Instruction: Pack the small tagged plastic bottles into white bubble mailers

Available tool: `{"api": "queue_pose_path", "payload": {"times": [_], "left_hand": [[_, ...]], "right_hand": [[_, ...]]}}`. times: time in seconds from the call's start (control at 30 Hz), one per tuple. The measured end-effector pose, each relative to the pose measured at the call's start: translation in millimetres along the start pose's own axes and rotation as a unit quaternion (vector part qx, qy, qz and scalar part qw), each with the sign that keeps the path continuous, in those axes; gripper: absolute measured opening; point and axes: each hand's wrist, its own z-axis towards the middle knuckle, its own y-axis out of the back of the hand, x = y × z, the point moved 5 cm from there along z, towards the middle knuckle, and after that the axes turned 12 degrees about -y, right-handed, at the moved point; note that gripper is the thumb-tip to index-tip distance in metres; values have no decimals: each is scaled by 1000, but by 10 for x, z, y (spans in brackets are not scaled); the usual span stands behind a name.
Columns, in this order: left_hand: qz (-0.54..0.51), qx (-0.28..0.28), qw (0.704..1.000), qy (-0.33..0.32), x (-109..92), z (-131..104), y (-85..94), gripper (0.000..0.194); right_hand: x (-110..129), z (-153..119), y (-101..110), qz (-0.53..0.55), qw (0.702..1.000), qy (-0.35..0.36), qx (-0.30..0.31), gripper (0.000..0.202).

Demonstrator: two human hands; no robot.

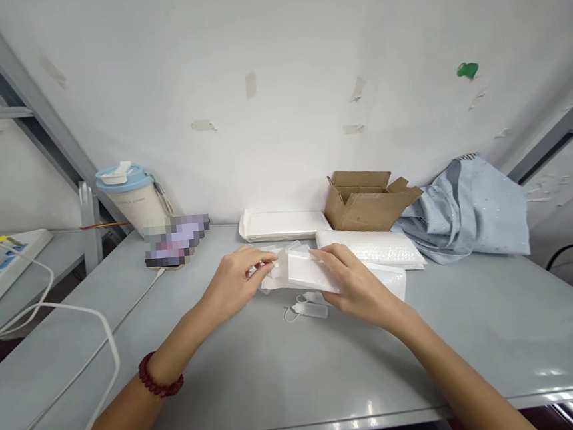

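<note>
My right hand (pixel 349 276) grips a flat white packet (pixel 309 271) above the desk, thumb and fingers on its right end. At the packet's left end, my left hand (pixel 236 279) pinches a thin translucent piece (pixel 280 267), perhaps plastic film; how it joins the packet is unclear. Just below the hands lie small clear squeeze bottles (pixel 312 310) with thin loop straps. Behind and under my right hand are white bubble mailers (pixel 379 247), partly covered by it. More clear plastic pieces lie behind the packet, mostly hidden.
Against the wall stand a stack of white flat envelopes (pixel 287 223) and an open cardboard box (pixel 378 200). Blue-grey cloth (pixel 471 209) is bunched at the right. A cup (pixel 134 195), a phone (pixel 178 241) and a white cable (pixel 112 350) occupy the left of the grey desk (pixel 381 374).
</note>
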Motion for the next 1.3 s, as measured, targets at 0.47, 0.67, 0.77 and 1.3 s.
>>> {"api": "queue_pose_path", "payload": {"times": [0.47,0.67,0.77,1.3], "left_hand": [[-18,-16,992,123,80,-5,59,21],[-45,12,991,125,108,-17,-30,34],[-26,37,991,130,114,-26,-64,41],[-97,36,990,94,16,-27,-146,36]], "right_hand": [[-38,10,19,-18,999,-5,-37,64],[21,-4,-47,-25,999,18,-30,66],[29,-9,-48,-26,999,22,-38,67],[27,-21,1,-13,998,26,-62,65]]}}
